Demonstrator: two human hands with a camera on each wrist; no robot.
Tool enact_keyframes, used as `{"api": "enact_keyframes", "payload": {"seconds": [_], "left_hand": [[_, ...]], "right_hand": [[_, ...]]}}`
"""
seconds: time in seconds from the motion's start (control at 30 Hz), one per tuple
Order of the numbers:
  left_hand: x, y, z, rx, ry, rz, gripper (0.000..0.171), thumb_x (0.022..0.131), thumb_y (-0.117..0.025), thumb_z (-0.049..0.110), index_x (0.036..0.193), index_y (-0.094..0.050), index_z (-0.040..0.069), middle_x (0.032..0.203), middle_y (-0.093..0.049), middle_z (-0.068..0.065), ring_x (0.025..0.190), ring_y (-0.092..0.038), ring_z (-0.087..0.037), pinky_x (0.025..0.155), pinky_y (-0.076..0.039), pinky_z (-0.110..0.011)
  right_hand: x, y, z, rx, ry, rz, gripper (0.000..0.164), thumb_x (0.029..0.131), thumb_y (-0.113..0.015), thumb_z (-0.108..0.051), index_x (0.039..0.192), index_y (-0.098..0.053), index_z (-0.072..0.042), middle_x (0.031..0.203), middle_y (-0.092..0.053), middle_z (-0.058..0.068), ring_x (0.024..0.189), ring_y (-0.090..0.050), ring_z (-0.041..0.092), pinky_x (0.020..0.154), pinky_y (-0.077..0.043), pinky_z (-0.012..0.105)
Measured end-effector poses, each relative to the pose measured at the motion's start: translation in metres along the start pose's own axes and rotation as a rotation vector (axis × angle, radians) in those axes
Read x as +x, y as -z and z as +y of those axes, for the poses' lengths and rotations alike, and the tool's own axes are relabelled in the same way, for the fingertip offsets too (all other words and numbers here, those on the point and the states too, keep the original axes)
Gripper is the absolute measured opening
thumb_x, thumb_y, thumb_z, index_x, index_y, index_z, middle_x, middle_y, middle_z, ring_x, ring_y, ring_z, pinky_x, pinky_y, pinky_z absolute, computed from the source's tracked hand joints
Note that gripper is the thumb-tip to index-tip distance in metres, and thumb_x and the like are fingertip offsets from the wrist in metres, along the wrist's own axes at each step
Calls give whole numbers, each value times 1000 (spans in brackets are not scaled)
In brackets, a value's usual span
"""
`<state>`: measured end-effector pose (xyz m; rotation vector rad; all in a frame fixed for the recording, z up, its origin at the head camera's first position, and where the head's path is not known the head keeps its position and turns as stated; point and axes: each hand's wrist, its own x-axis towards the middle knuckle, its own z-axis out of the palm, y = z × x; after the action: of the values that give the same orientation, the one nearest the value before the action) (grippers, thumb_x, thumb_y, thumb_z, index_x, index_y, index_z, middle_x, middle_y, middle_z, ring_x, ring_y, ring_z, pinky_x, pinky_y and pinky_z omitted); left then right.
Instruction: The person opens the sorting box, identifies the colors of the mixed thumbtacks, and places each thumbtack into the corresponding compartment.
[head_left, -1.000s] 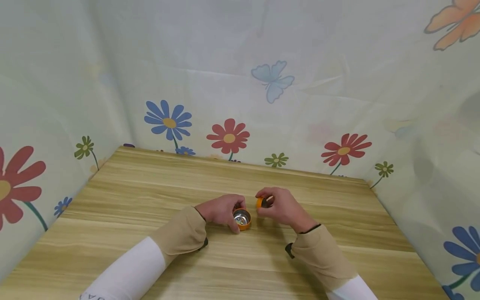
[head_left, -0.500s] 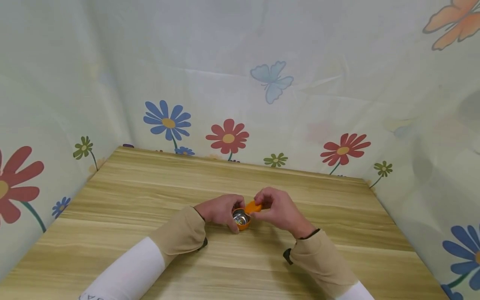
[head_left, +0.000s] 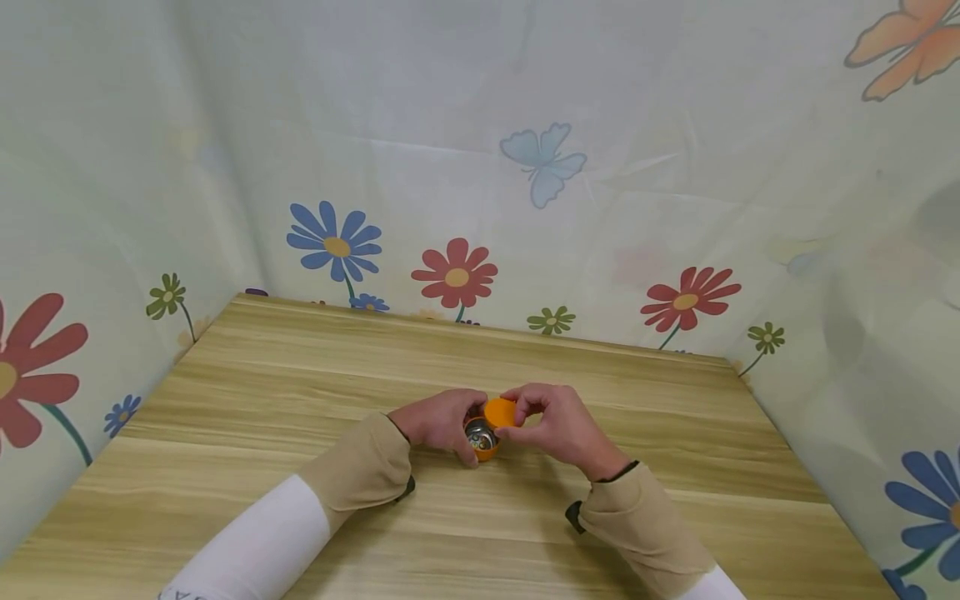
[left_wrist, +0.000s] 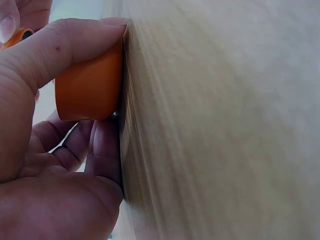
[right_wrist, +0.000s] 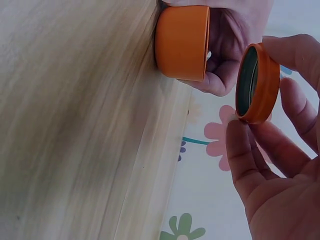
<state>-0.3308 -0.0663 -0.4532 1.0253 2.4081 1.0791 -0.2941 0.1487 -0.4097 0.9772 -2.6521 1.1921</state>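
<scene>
A small round orange tin (head_left: 486, 455) with a shiny metal inside stands upright on the table. My left hand (head_left: 444, 423) grips its side, thumb at the front and fingers behind. The left wrist view shows the tin's orange wall (left_wrist: 90, 90) between thumb and fingers. My right hand (head_left: 558, 422) pinches the orange lid (head_left: 499, 412) by its rim, tilted just above the tin's right side and apart from it. In the right wrist view the dark underside of the lid (right_wrist: 247, 90) faces the tin (right_wrist: 182, 42). Small items lie in the tin, too small to tell.
The wood-grain table (head_left: 337, 358) spreads around both hands. Behind and beside it hangs a pale curtain (head_left: 420, 167) printed with flowers and butterflies. A small dark purple patch (head_left: 257, 292) shows at the table's far left corner.
My right hand has brought the lid left towards the tin, turning it from on edge to top side up. The left hand and the tin have stayed in place.
</scene>
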Motion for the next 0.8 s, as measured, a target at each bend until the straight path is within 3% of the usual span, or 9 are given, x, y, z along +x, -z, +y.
{"api": "enact_keyframes", "payload": {"seconds": [0.13, 0.27, 0.4, 0.53, 0.8], "left_hand": [[0, 0, 0, 0, 9, -1, 54, 59, -87, 12, 102, -55, 17, 93, -60, 6, 82, -57, -12, 75, -46, -23], [-1, -1, 0, 8, 17, 5, 55, 59, -88, 14, 103, -54, 17, 93, -59, 6, 81, -56, -12, 74, -46, -23], [-2, -1, 1, 12, 19, 12, 56, 58, -88, 14, 103, -54, 17, 93, -58, 7, 82, -56, -12, 75, -46, -23], [-1, -1, 2, 4, 28, 14, 58, 58, -88, 14, 105, -54, 16, 95, -58, 8, 83, -56, -10, 76, -46, -23], [0, -1, 2, -10, 44, 3, 59, 57, -89, 14, 104, -53, 16, 93, -59, 8, 81, -57, -10, 75, -46, -23]], "right_hand": [[0, -1, 1, 10, 20, 5, 28, 72, -83, -24, 67, -56, -18, 103, -64, -3, 86, -59, 7, 69, -51, 45], [1, -2, 2, 41, 28, -22, 22, 72, -83, -19, 83, -64, -14, 97, -65, -4, 83, -60, 10, 73, -51, 44], [1, -2, 2, 46, 40, -45, 34, 73, -82, -17, 102, -65, -13, 94, -63, -6, 82, -60, 12, 74, -51, 44], [2, -2, 0, 55, 59, -48, 42, 74, -81, -15, 112, -63, -10, 102, -63, -4, 85, -60, 15, 74, -50, 45], [2, -2, -2, 55, 83, -40, 48, 72, -80, -7, 117, -62, -5, 101, -58, -1, 84, -60, 19, 73, -51, 44]]}}
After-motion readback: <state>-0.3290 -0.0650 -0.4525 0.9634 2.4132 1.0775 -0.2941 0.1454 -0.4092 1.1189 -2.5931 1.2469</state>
